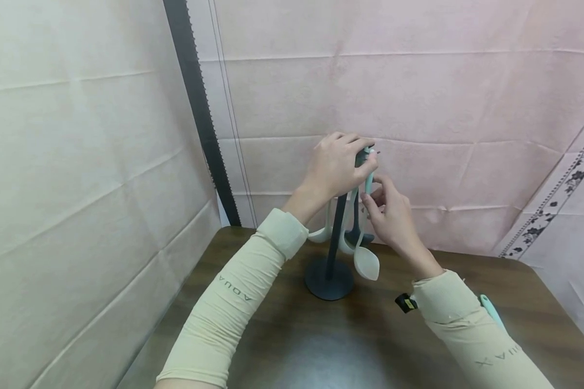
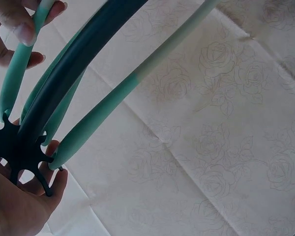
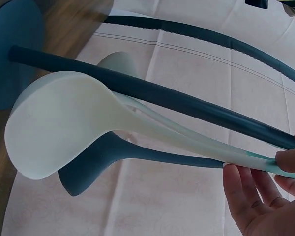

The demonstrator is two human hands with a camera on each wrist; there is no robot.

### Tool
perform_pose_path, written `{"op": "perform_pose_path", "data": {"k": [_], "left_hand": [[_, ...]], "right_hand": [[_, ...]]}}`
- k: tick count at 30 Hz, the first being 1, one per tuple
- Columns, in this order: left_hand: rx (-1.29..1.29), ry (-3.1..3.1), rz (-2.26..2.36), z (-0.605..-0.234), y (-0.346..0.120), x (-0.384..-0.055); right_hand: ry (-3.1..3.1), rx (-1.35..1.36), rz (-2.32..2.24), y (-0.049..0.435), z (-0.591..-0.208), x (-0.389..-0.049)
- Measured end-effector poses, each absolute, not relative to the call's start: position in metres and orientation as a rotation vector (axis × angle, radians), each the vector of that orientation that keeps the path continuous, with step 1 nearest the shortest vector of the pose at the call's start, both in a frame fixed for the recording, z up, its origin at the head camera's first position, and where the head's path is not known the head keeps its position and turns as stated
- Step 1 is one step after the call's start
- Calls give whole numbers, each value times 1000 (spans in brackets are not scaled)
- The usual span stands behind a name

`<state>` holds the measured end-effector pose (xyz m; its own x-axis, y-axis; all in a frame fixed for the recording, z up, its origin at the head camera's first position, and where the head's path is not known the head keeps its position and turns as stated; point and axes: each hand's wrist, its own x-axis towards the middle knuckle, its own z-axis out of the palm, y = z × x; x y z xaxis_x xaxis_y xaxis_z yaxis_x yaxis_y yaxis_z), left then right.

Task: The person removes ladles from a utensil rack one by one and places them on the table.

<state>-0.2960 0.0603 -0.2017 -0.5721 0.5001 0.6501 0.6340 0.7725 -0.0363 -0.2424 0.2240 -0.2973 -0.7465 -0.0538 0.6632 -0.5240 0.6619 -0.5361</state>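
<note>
A dark utensil stand (image 1: 338,227) with a round base stands upright on the table. My left hand (image 1: 338,162) holds its top, fingers around the hook ring (image 2: 22,147). With thumb and fingers, my right hand (image 1: 389,210) pinches the handle of a white spoon (image 1: 366,263), teal at its upper end. In the left wrist view, that handle's tip meets one of the hooks. Other utensils hang around the pole: a white ladle (image 1: 319,235) on the left and a dark utensil (image 3: 96,160) behind the spoon. Another pale utensil is partly hidden.
On the brown wooden table (image 1: 282,335), a teal handle (image 1: 491,310) lies partly hidden behind my right sleeve. A small black item (image 1: 406,302) sits by the right cuff. Pale patterned cloth (image 1: 418,97) hangs behind the table and along its left side.
</note>
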Motion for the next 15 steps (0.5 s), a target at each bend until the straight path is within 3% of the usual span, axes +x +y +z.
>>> {"op": "perform_pose_path", "data": {"k": [15], "left_hand": [[-840, -2308, -260, -202, 61, -293]], "right_hand": [[-2258, 450, 1117, 229, -295, -232]]}}
